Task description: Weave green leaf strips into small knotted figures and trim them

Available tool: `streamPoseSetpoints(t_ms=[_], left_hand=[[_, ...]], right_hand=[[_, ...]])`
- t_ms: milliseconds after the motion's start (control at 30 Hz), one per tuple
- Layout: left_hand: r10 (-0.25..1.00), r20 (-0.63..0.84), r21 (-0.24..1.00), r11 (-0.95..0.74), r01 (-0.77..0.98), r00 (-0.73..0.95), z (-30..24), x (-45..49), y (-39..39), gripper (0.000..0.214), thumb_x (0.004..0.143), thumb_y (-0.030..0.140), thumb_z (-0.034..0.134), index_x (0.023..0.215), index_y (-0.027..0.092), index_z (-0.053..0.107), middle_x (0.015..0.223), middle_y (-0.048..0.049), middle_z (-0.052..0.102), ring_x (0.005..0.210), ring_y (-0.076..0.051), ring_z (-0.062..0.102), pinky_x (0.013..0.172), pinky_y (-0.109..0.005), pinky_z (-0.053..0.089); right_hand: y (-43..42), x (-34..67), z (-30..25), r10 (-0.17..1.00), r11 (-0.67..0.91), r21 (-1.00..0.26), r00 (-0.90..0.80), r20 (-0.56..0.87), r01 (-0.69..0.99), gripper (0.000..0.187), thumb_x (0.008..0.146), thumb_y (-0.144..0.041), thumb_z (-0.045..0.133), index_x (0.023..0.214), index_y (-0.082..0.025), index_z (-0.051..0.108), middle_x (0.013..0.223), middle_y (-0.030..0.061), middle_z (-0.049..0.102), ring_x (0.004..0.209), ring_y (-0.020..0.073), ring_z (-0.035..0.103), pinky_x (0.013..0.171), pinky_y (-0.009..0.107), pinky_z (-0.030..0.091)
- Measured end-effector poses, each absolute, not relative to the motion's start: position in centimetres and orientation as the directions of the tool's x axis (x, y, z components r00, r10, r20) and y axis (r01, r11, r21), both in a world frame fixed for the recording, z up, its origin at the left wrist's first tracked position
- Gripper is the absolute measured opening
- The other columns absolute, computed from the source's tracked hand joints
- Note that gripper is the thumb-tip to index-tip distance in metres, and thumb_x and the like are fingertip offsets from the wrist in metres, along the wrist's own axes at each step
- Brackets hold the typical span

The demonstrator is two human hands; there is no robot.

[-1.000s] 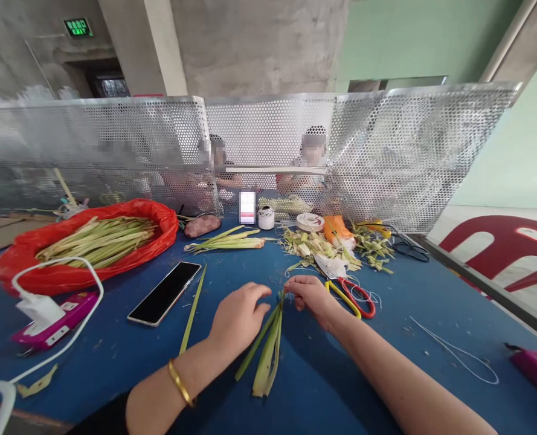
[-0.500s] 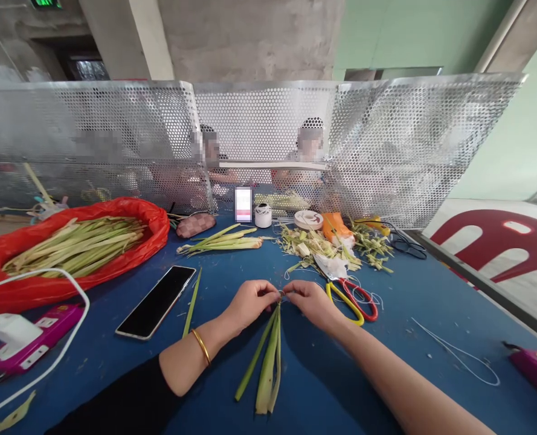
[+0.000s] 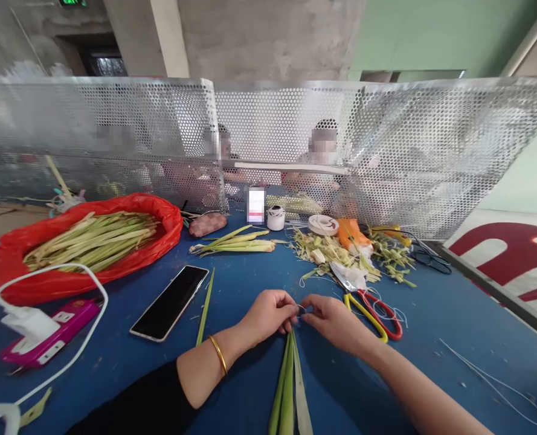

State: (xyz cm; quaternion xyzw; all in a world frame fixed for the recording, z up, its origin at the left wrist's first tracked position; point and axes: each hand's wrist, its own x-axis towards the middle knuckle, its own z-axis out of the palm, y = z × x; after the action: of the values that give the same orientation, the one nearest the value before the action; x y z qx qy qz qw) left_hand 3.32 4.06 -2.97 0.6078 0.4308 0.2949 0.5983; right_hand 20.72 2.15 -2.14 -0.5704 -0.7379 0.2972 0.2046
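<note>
My left hand (image 3: 275, 315) is closed, fingertips pinching the upper end of a few long green leaf strips (image 3: 287, 380). From there the strips fan down over the blue table and run out of the bottom of the view. My right hand (image 3: 334, 320) is close beside it on the right, thumb and finger pinched together. A thin string (image 3: 301, 307) shows in the small gap between the hands; its ends are hidden by the fingers. Scissors (image 3: 371, 314) with one yellow and one red handle lie just right of my right hand.
A red plastic bag (image 3: 168, 226) of leaf strips, a phone (image 3: 171, 302) and a purple power strip (image 3: 57, 332) with a white cable are at left. Leaf scraps (image 3: 322, 248) and a tape roll (image 3: 323, 225) lie at back right. Beyond a perforated screen (image 3: 272, 115) sit people.
The view has shifted, so most things sit farther right. My hands have parted slightly, and the leaf strips now run past the bottom edge.
</note>
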Motion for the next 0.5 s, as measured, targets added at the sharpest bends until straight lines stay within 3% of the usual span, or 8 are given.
streamPoseSetpoints(t_ms=[67, 133, 200, 333, 500], left_hand=[[0.885, -0.168, 0.979, 0.097, 0.181, 0.435, -3.2, 3.4, 4.1, 0.017, 0.075, 0.032, 0.061, 0.072, 0.015, 0.059, 0.061, 0.0003, 0.064, 0.048, -0.009, 0.055, 0.046, -0.020, 0.043], [0.891, -0.176, 0.976, 0.101, 0.195, 0.418, -3.5, 3.5, 4.2, 0.016, 0.075, 0.030, 0.061, 0.071, 0.015, 0.059, 0.059, 0.0009, 0.063, 0.047, -0.009, 0.055, 0.046, -0.020, 0.043], [0.898, -0.177, 0.972, 0.096, 0.212, 0.403, -3.6, 3.6, 4.3, 0.014, 0.075, 0.028, 0.060, 0.070, 0.015, 0.060, 0.058, 0.0010, 0.062, 0.046, -0.009, 0.055, 0.045, -0.020, 0.043], [0.904, -0.191, 0.965, 0.102, 0.242, 0.383, -3.7, 3.9, 4.3, 0.014, 0.075, 0.027, 0.059, 0.070, 0.015, 0.063, 0.057, 0.0007, 0.063, 0.046, -0.009, 0.055, 0.046, -0.020, 0.044], [0.883, -0.205, 0.949, 0.074, 0.307, 0.422, -3.5, 3.7, 4.3, 0.015, 0.073, 0.027, 0.060, 0.069, 0.014, 0.067, 0.058, 0.0001, 0.064, 0.050, -0.010, 0.057, 0.050, -0.021, 0.046]], right_hand=[[2.1, 21.2, -1.5, 0.969, 0.163, -0.609, -0.242, -0.049, 0.776, 0.012, 0.076, -0.020, 0.060, 0.086, -0.022, 0.067, 0.057, -0.0032, 0.052, 0.054, 0.0143, 0.045, 0.052, 0.025, 0.026], [2.0, 21.8, -0.9, 0.969, 0.170, -0.544, -0.239, -0.057, 0.821, 0.004, 0.073, -0.020, 0.064, 0.075, -0.023, 0.067, 0.057, -0.0020, 0.054, 0.055, 0.0145, 0.045, 0.053, 0.025, 0.025], [1.9, 22.3, -0.5, 0.956, 0.191, -0.530, -0.280, -0.091, 0.826, 0.011, 0.073, -0.019, 0.063, 0.063, -0.022, 0.064, 0.055, -0.0020, 0.053, 0.055, 0.0139, 0.044, 0.053, 0.026, 0.025], [1.8, 22.3, -0.1, 0.908, 0.170, -0.747, -0.396, -0.135, 0.643, 0.015, 0.076, -0.026, 0.061, 0.063, -0.022, 0.065, 0.057, -0.0034, 0.051, 0.055, 0.0123, 0.042, 0.051, 0.024, 0.028], [1.9, 20.8, -0.9, 0.969, 0.056, -0.929, -0.243, -0.037, 0.365, 0.025, 0.074, -0.040, 0.065, 0.062, -0.019, 0.066, 0.059, -0.0023, 0.052, 0.055, 0.0112, 0.040, 0.051, 0.024, 0.030]])
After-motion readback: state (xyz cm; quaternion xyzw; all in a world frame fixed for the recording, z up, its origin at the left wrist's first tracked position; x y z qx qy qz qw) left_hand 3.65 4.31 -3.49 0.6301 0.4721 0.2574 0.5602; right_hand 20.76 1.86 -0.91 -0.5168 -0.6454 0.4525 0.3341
